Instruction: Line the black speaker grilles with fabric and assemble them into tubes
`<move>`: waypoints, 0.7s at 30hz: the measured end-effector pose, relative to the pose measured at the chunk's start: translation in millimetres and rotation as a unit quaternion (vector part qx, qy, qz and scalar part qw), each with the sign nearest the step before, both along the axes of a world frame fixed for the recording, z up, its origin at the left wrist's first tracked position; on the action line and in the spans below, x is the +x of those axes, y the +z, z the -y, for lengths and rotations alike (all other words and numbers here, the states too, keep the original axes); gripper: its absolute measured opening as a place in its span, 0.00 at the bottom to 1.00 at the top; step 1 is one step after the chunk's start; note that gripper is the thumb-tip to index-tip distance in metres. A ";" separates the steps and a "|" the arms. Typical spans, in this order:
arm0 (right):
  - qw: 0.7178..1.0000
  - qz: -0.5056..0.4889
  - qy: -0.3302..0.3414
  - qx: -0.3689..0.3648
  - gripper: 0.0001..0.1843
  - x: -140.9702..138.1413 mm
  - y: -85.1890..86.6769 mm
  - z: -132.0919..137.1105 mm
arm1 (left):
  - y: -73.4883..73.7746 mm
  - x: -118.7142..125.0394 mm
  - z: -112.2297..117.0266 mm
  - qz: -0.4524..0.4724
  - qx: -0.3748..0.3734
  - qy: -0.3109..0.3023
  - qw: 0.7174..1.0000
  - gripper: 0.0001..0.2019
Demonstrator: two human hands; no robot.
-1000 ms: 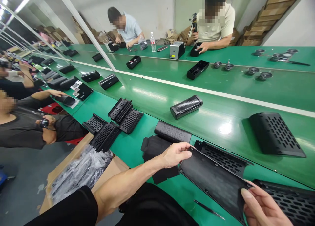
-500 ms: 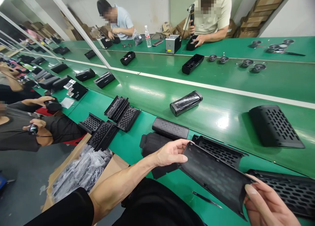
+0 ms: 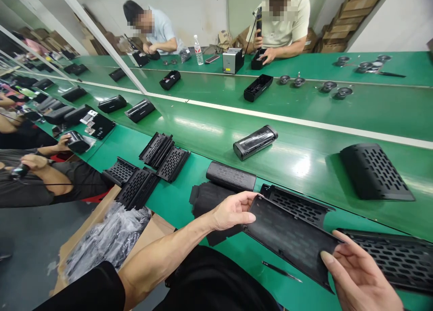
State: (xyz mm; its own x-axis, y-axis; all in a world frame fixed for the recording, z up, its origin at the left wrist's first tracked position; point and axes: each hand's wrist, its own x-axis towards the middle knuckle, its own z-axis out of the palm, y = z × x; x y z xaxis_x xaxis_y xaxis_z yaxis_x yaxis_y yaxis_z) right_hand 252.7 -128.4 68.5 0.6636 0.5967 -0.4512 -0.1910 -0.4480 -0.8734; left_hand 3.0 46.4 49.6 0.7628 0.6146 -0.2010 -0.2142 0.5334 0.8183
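Observation:
A curved black speaker grille panel (image 3: 287, 236) is held tilted above the bench, hollow side facing me. A thin dark sheet lines it, and oblong holes show faintly through. My left hand (image 3: 235, 210) pinches its far left corner between thumb and fingers. My right hand (image 3: 360, 270) grips the other end, thumb pressed on the inner face near the edge. Just behind it lies another perforated grille (image 3: 301, 207), partly covered. Beneath my left wrist is a stack of black mesh sheets (image 3: 209, 202). Tweezers (image 3: 281, 271) lie below the held panel.
More grilles (image 3: 392, 261) lie at right, others (image 3: 172, 164) at left. A finished-looking black speaker housing (image 3: 255, 141) and a perforated cover (image 3: 375, 171) sit on the green conveyor (image 3: 297, 157). A carton of plastic bags (image 3: 108, 243) stands lower left. Co-workers sit opposite and at left.
My right thumb has slid inward along the inner face of the grille panel. Both hands keep their hold, and the view has shifted slightly. The left co-worker's hands have moved.

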 end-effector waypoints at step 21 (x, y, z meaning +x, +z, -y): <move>0.986 -0.151 0.012 -0.065 0.55 12.6 -31.0 6.2 | -8.7 15.8 3.2 -0.005 -0.109 0.056 0.992 0.29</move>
State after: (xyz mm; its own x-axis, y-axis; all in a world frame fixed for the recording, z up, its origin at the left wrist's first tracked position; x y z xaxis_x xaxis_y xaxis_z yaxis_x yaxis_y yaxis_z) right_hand 265.3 -134.6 37.4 0.4747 0.5340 -0.6996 -0.4213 -0.5600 -0.7133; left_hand 18.8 43.2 40.9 0.6888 0.6371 -0.3460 -0.2742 0.6708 0.6891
